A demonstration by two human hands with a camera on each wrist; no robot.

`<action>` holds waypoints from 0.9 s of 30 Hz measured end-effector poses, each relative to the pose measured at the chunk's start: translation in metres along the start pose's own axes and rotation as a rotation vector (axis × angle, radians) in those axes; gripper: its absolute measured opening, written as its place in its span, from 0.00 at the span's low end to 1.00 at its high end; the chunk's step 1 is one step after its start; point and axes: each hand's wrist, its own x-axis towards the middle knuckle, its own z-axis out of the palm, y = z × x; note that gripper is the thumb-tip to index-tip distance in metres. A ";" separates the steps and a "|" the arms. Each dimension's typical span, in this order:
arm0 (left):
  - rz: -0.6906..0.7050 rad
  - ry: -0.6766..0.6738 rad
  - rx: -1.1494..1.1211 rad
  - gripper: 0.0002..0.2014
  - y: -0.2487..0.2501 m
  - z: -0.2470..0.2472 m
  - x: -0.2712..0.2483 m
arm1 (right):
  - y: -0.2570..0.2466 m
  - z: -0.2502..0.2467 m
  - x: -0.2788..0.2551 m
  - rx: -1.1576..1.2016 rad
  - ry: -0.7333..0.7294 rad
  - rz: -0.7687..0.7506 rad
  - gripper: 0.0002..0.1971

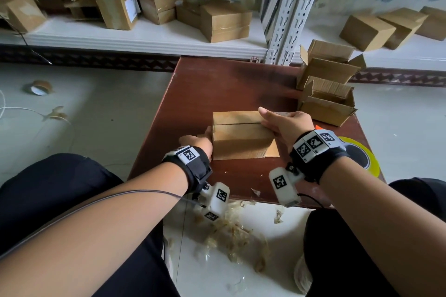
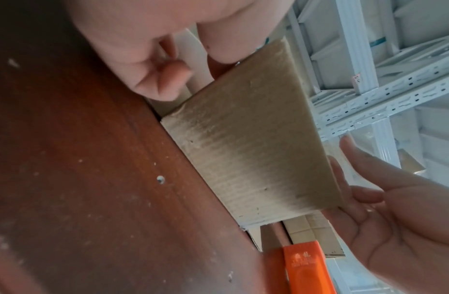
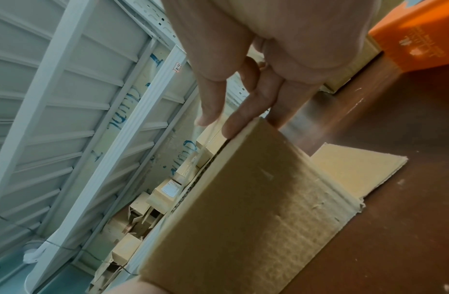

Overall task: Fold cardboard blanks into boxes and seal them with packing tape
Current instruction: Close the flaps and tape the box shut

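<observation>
Standing mid-bench between my hands, the cardboard box runs its long axis nine to three, unsealed seam up. My left hand braces the nine o'clock end, its grip hidden. My right hand, fingers straight, presses the three o'clock flaps. The tape roll lies nearer my right, at four o'clock.

1. The left hand is largely hidden behind the cardboard box; its fingers cannot be made out from the head view.
2. The yellow tape roll is partly covered by the right hand's wrist strap.
3. The orange utility knife is cut off at the left wrist picture's lower edge.
4. Far shelf boxes are blurred.
</observation>
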 end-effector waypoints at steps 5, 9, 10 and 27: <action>0.194 -0.031 0.222 0.07 0.018 -0.018 -0.029 | 0.001 0.005 -0.011 0.086 -0.009 0.021 0.25; 0.261 -0.080 0.316 0.08 0.022 -0.026 -0.027 | 0.000 0.004 -0.018 0.126 -0.026 0.047 0.29; 0.262 -0.098 0.338 0.09 0.023 -0.027 -0.028 | -0.001 0.004 -0.020 0.130 -0.019 0.053 0.32; 0.392 -0.166 0.650 0.35 0.048 -0.023 -0.039 | -0.003 0.002 -0.015 0.294 0.053 0.154 0.25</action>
